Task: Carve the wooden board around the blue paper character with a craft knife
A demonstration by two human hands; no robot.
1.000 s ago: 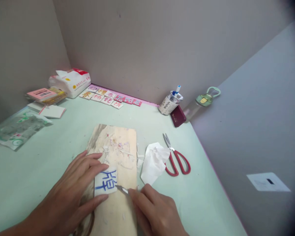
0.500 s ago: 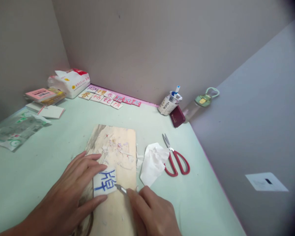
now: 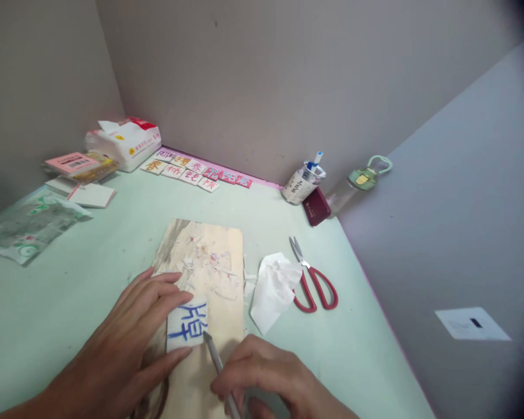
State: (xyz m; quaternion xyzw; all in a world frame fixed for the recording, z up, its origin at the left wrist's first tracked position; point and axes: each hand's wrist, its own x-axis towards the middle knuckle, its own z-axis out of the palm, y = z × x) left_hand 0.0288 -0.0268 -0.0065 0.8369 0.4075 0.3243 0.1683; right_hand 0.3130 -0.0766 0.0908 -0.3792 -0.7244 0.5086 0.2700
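Note:
A thin white square tile (image 3: 187,325) with a blue character lies on the wooden board (image 3: 225,244). My left hand (image 3: 131,331) steadies it, the index fingertip at its top edge and the thumb at its bottom edge. In my right hand (image 3: 277,375) is a slim silver craft knife (image 3: 215,356), gripped like a pen. Its tip meets the tile's right edge, close to the blue strokes; whether it cuts in, I cannot tell. White and coloured shavings (image 3: 209,262) are scattered over the board's upper half.
Right of the board lie a crumpled tissue (image 3: 273,288) and red-handled scissors (image 3: 314,279). Several lettered tiles (image 3: 194,169) line the back edge. A pen tin (image 3: 301,183), dark red box (image 3: 317,207) and bottle (image 3: 353,183) stand back right; a tissue pack (image 3: 133,142) and plastic bag (image 3: 35,224) are left.
My right hand has shifted slightly right and opened its grip line, exposing more of the knife's handle. The knife now slants more steeply. My left hand and the tile have stayed put.

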